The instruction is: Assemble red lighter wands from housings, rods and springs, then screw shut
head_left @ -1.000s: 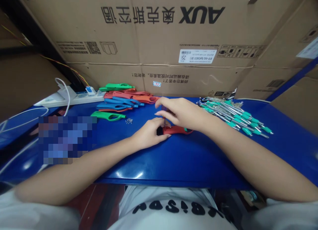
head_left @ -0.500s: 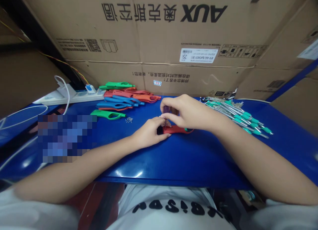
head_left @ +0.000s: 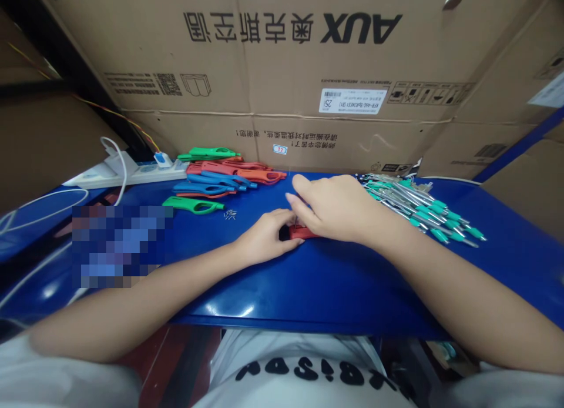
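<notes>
Head view, followed from my remote station: two bare hands meet over a red casing (head_left: 303, 233) lying on a glossy blue table (head_left: 229, 284), in front of a large printed carton (head_left: 282, 67). The left hand (head_left: 262, 234) pinches the casing's left end, thumb along the near edge and fingers on the far side. The right hand (head_left: 337, 205) arches over the rest, fingers curled, index and thumb a little apart; a thin shaft (head_left: 295, 221) seems to stand beneath them, but the knuckles block my line and I cannot tell whether they grip it. Small screws (head_left: 230, 214) are scattered left of the hands, beside a lone green casing (head_left: 194, 206). Behind those sits a pile of green, red and blue casings (head_left: 207, 188), near a white power strip (head_left: 152, 173). Across the table, past the right wrist, metal rods with green ends (head_left: 409, 205) lie heaped. I judge the step in hand to be fastening the casing, probably with a slim driver. By my reading, the next move calls for a firm left pinch, the shaft kept upright over its seat, and a light turn from the right fingertips.
</notes>
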Action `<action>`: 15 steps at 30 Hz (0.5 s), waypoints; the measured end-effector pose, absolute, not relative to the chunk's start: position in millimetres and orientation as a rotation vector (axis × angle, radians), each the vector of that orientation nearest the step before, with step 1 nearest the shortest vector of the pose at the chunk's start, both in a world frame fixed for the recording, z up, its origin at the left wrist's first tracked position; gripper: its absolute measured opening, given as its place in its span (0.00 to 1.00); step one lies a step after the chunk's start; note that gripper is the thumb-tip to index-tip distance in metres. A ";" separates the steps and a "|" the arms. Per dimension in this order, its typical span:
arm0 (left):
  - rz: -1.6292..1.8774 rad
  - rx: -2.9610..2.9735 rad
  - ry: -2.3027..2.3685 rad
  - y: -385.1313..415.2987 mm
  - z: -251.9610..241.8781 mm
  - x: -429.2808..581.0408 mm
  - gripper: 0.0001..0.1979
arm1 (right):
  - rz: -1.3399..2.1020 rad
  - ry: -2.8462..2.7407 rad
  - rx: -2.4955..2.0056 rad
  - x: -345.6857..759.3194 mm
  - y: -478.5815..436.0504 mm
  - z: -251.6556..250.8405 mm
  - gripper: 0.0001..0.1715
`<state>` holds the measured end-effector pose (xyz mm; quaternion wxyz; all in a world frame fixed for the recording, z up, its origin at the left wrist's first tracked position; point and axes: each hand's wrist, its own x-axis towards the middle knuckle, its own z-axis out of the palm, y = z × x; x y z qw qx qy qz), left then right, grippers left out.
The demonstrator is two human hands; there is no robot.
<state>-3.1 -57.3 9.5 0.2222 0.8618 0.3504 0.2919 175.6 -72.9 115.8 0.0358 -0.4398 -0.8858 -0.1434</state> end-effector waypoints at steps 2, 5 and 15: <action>0.820 2.381 0.966 -57.7 10.0 -2.8 0.08 | -0.394 -2.754 -1.330 179.8 -73.6 118.5 0.20; 0.808 2.396 0.976 -57.7 10.3 -2.6 0.08 | -0.348 -2.756 -1.341 183.7 -71.7 120.8 0.19; 0.798 2.374 1.006 -58.1 11.5 -2.5 0.08 | -0.238 -2.563 -1.430 177.9 -65.2 113.0 0.28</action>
